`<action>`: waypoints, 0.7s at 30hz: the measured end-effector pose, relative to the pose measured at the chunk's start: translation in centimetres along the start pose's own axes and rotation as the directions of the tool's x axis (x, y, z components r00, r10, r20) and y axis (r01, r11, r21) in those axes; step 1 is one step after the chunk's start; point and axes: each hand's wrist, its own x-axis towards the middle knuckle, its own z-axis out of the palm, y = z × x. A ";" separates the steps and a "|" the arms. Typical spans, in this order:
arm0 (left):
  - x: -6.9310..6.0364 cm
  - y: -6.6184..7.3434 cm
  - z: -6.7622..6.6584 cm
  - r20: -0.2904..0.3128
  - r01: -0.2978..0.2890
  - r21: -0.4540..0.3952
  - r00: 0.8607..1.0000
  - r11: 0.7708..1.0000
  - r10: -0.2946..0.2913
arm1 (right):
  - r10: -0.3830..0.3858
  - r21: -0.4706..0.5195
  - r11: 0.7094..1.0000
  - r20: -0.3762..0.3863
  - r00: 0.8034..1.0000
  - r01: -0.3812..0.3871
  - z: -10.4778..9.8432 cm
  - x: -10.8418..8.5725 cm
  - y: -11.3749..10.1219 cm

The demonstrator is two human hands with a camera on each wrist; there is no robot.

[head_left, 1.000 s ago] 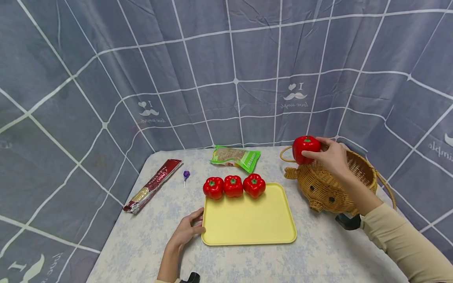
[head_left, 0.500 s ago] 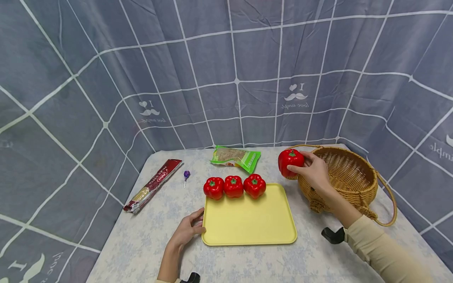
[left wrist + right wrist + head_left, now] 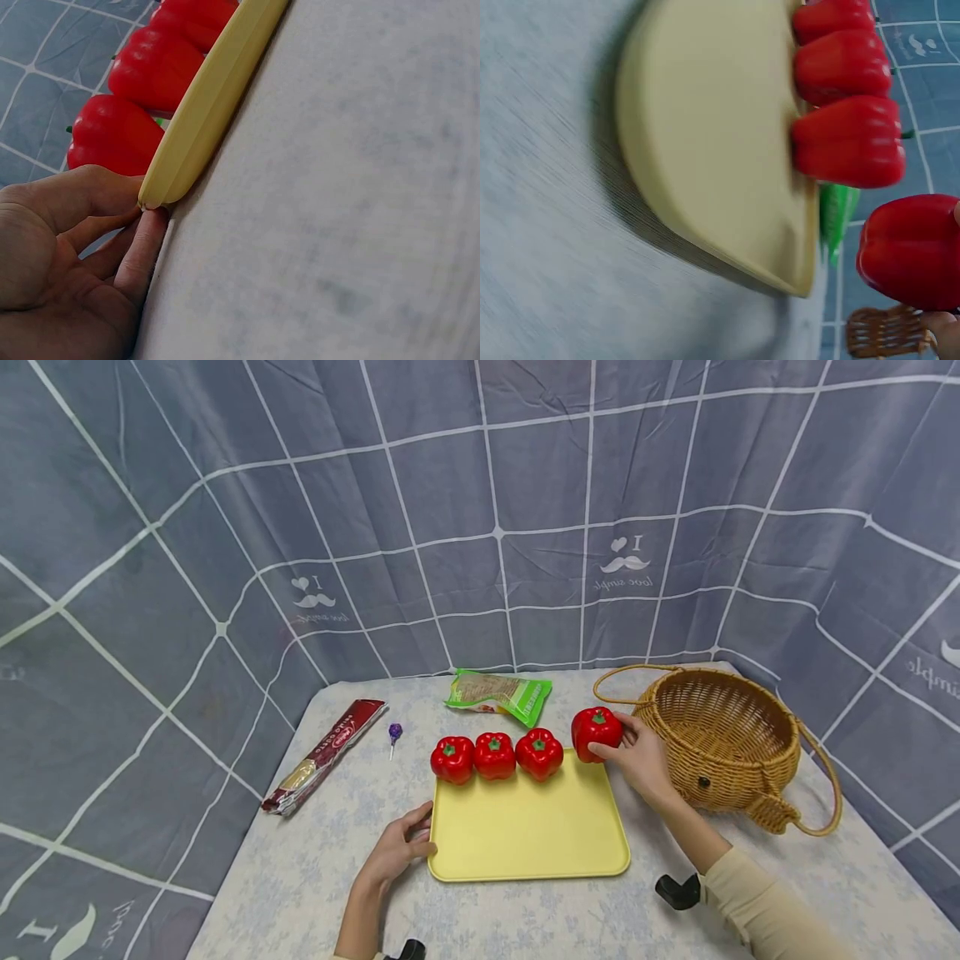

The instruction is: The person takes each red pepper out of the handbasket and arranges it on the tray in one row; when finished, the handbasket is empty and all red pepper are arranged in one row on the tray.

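My right hand (image 3: pixel 637 758) grips a red bell pepper (image 3: pixel 597 734), holding it over the back right corner of the yellow tray (image 3: pixel 525 835). In the right wrist view this held pepper (image 3: pixel 911 251) hangs apart from the tray, with only bits of fingers showing at the frame's edge. Three more red bell peppers stand in a row along the tray's back edge: a left one (image 3: pixel 453 759), a middle one (image 3: pixel 495 755) and a right one (image 3: pixel 539 754). My left hand (image 3: pixel 396 848) holds the tray's left rim, with thumb and fingers (image 3: pixel 142 251) at its edge.
A wicker basket (image 3: pixel 720 777) with loop handles stands at the right, beside my right forearm. Behind the peppers lies a green food packet (image 3: pixel 498 693). To the left are a long dark red packet (image 3: pixel 326 756) and a purple lollipop (image 3: pixel 395 733). Grey gridded curtains surround the table.
My right hand has carried the bell pepper from above the basket leftward and down to the tray's back right corner. The basket has tipped back upright. My left hand stays put.
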 end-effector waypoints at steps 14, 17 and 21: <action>-0.1 -0.3 -0.2 0.015 -0.024 0.025 1.000 0.999 0.024 | 0.022 0.007 1.000 -0.003 1.000 -0.022 2.7 0.3 3.0; -0.2 -0.4 -0.2 0.019 -0.025 0.031 1.000 0.999 0.025 | 0.018 -0.008 1.000 -0.010 1.000 -0.018 2.9 0.3 3.4; -0.2 -0.4 -0.2 0.015 -0.013 0.018 1.000 1.000 0.012 | 0.006 -0.016 1.000 -0.019 1.000 -0.006 3.2 0.1 3.9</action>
